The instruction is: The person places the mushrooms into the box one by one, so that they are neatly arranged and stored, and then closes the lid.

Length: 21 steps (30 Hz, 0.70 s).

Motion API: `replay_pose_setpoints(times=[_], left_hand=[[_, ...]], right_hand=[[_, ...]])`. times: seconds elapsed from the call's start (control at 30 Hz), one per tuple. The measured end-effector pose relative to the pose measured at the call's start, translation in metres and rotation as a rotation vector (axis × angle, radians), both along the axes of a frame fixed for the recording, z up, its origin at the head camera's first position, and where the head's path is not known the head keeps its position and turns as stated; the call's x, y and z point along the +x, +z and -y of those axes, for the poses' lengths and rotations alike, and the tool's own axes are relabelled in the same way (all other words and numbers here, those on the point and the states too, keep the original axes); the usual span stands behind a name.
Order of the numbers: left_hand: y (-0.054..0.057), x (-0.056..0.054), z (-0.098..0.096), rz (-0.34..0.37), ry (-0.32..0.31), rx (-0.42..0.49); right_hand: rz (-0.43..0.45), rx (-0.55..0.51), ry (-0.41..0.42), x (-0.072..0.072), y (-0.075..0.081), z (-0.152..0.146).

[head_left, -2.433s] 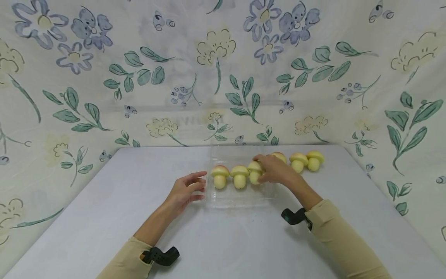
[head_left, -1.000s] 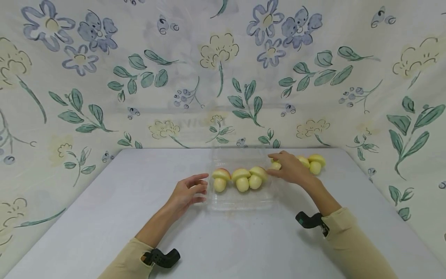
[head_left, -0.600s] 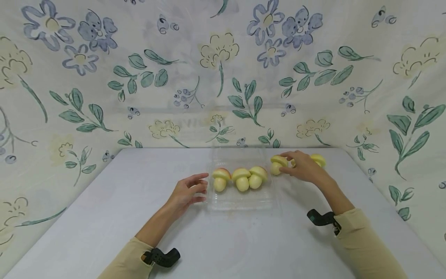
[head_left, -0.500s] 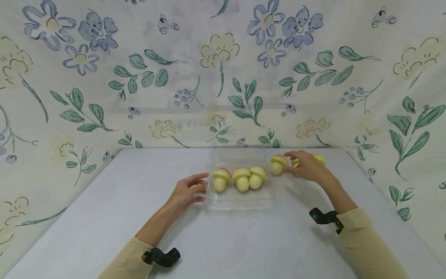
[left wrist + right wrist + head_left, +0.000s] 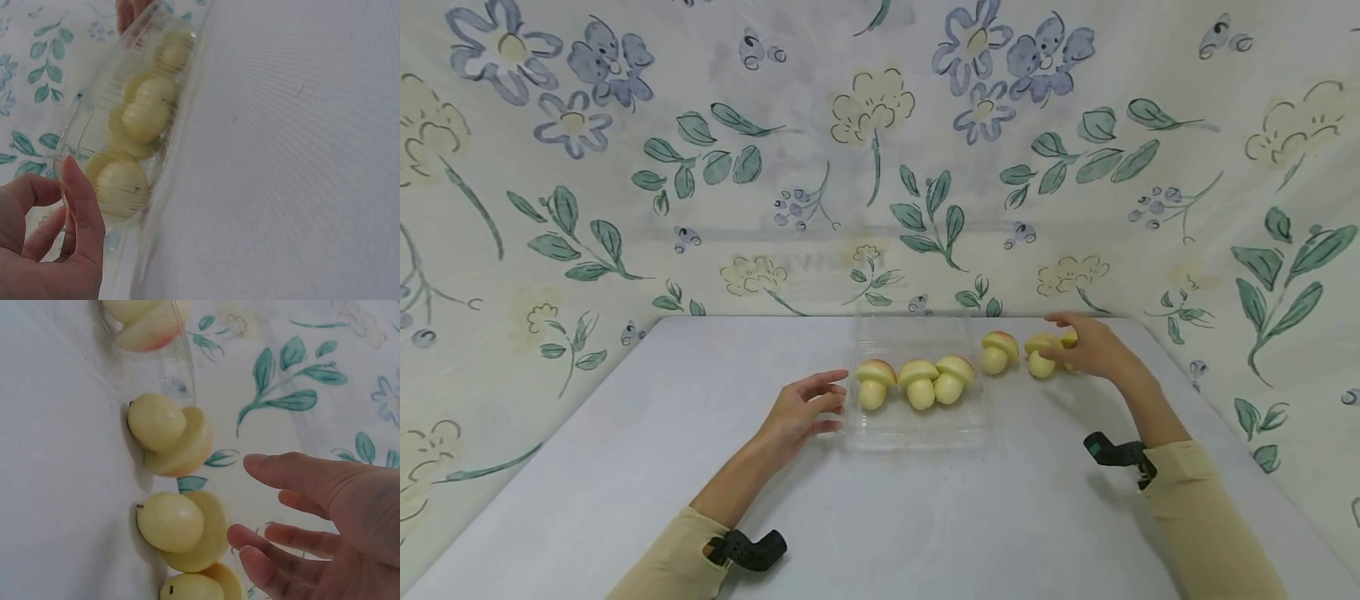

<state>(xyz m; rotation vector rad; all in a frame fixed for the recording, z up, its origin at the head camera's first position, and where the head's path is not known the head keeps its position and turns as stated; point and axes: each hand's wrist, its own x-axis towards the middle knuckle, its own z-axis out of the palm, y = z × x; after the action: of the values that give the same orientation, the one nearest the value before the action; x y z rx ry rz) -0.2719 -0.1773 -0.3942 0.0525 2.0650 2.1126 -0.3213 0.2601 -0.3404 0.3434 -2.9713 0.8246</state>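
A clear plastic box holds three yellow mushroom-shaped pieces with reddish caps: a left one, a middle one and a tilted right one leaning against it. My left hand rests at the box's left side, fingers loosely bent and fingertips right at its wall. Outside the box, to its right, stand three more such mushrooms. My right hand hovers over the farther two, fingers spread and holding nothing; it partly hides the rightmost mushroom. Its thumb and fingers stand apart beside the mushrooms in the right wrist view.
The mushroom nearest the box sits just off its right wall. Behind the white table hangs a flowered cloth. Both wrists carry black camera mounts, the left one low over the table.
My right hand has let go of the third mushroom in the box and moved right, passing the nearest outside mushroom to the farther ones. The left hand has stayed at the box.
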Motion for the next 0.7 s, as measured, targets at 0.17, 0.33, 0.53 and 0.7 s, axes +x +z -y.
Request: replay_pose_setpoints(times=[0.17, 0.33, 0.53, 0.7], left_hand=[[0.000, 0.000, 0.000, -0.004, -0.008, -0.003], [0.000, 0.000, 0.001, -0.004, -0.009, -0.004], [0.001, 0.000, 0.000, -0.007, -0.010, 0.001], [0.000, 0.001, 0.000, -0.004, -0.006, -0.001]], right_hand=[[0.004, -0.012, -0.005, -0.001, -0.001, -0.010], [-0.011, 0.008, -0.017, -0.003, -0.006, -0.020], [-0.012, 0.029, -0.031, -0.007, -0.013, -0.029], [-0.001, 0.045, -0.033, -0.011, -0.024, -0.033]])
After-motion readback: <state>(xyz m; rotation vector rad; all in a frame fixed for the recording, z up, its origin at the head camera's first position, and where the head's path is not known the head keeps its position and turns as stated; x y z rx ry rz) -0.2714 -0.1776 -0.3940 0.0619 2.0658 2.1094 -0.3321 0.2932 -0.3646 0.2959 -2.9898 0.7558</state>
